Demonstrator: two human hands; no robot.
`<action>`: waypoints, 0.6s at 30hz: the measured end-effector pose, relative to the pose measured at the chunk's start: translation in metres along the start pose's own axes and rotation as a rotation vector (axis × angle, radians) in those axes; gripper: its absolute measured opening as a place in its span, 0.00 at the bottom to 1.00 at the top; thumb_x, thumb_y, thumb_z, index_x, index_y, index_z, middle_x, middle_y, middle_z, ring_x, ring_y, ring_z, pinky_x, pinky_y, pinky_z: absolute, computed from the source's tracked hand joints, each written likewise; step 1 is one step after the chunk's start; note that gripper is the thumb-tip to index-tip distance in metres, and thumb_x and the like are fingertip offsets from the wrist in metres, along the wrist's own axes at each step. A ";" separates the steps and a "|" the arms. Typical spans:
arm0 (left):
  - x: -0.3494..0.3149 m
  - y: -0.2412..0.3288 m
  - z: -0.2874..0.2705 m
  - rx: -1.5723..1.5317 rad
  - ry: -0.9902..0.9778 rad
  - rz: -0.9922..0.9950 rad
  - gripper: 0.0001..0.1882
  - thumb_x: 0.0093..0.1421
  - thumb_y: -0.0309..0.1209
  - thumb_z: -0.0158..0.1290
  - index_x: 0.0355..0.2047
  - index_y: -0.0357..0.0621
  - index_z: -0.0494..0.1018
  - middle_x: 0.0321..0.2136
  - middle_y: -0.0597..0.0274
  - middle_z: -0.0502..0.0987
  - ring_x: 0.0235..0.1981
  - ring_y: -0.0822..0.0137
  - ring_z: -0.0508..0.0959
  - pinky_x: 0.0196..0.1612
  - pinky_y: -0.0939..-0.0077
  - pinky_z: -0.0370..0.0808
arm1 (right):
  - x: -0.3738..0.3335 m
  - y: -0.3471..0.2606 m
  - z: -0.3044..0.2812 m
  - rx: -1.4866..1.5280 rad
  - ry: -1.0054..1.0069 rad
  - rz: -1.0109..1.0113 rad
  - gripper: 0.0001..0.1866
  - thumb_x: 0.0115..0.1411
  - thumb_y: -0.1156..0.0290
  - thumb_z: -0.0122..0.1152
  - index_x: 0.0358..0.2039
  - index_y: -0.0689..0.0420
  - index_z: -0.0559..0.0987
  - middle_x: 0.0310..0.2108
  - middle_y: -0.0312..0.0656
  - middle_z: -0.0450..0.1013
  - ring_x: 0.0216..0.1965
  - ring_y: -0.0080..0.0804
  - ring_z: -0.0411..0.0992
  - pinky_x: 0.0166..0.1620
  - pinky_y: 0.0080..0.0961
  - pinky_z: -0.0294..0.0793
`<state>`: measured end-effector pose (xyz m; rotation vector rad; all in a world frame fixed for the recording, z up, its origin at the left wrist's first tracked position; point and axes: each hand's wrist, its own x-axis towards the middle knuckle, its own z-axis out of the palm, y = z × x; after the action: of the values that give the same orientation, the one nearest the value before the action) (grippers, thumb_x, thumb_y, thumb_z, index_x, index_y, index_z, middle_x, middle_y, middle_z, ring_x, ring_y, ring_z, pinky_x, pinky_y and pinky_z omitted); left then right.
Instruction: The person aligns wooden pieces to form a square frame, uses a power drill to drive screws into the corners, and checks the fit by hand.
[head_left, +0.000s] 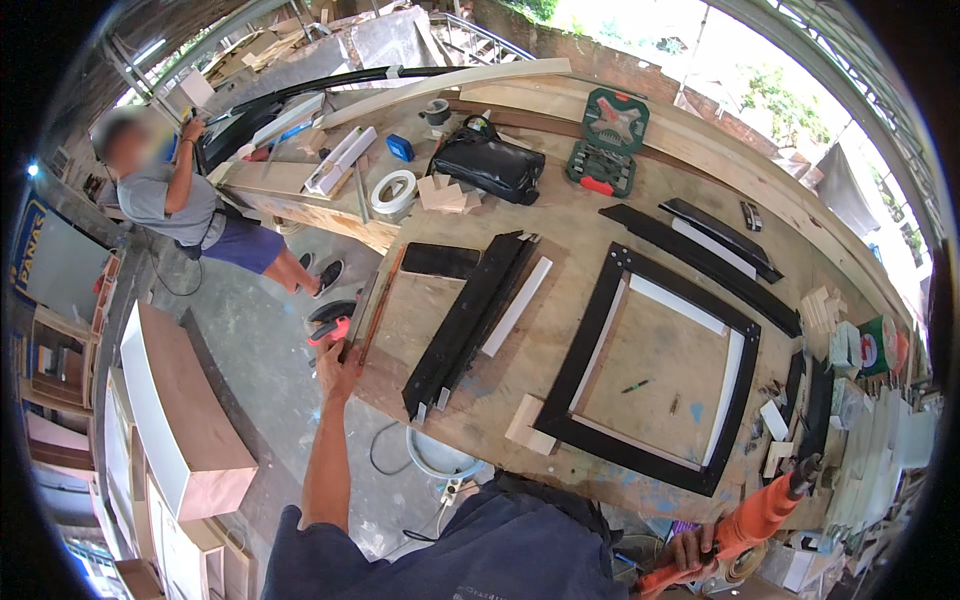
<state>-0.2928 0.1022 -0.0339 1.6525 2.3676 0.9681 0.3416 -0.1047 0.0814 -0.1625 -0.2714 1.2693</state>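
Note:
My left hand (338, 370) reaches out past the left edge of the workbench (400, 360). Its fingers close on a red-and-black tool (328, 330), whose kind I cannot make out. At the lower right, my right hand (688, 558) grips an orange power drill (752, 520), with the chuck tilted up toward the bench's right side. A black rectangular frame (568, 360) with white inner edges lies flat on the bench. Left of it rest black frame strips (465, 325) and a white strip (517, 307). A black phone (441, 262) lies beyond my left hand.
Farther back are a black bag (490, 165), an open green tool case (603, 145), a white tape roll (394, 191) and wood offcuts (448, 194). More black strips (700, 265) lie at right. A co-worker (190, 190) stands at the far left. A wooden box (185, 410) sits on the floor.

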 end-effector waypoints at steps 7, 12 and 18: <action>-0.006 -0.020 0.003 0.043 -0.022 -0.020 0.21 0.58 0.35 0.66 0.50 0.38 0.82 0.45 0.49 0.77 0.47 0.50 0.78 0.52 0.60 0.75 | -0.021 -0.009 0.004 -0.013 -0.028 -0.020 0.25 0.57 0.72 0.68 0.46 0.76 0.68 0.37 0.56 0.74 0.19 0.30 0.78 0.19 0.23 0.84; 0.002 -0.033 -0.010 0.153 0.184 0.130 0.17 0.64 0.32 0.62 0.49 0.34 0.80 0.48 0.45 0.78 0.49 0.46 0.78 0.55 0.55 0.74 | -0.044 -0.022 0.003 -0.032 -0.058 -0.074 0.24 0.57 0.72 0.68 0.45 0.77 0.69 0.37 0.55 0.74 0.19 0.31 0.78 0.19 0.23 0.84; -0.065 0.109 -0.009 -0.245 0.083 0.214 0.14 0.65 0.29 0.62 0.50 0.38 0.80 0.46 0.51 0.79 0.44 0.57 0.79 0.45 0.65 0.77 | -0.069 -0.043 0.011 -0.110 -0.088 -0.141 0.24 0.57 0.72 0.68 0.44 0.77 0.69 0.37 0.55 0.74 0.19 0.31 0.78 0.19 0.23 0.84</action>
<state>-0.1811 0.0649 0.0151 1.8243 2.0464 1.3281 0.3597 -0.1836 0.0956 -0.1787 -0.4218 1.1238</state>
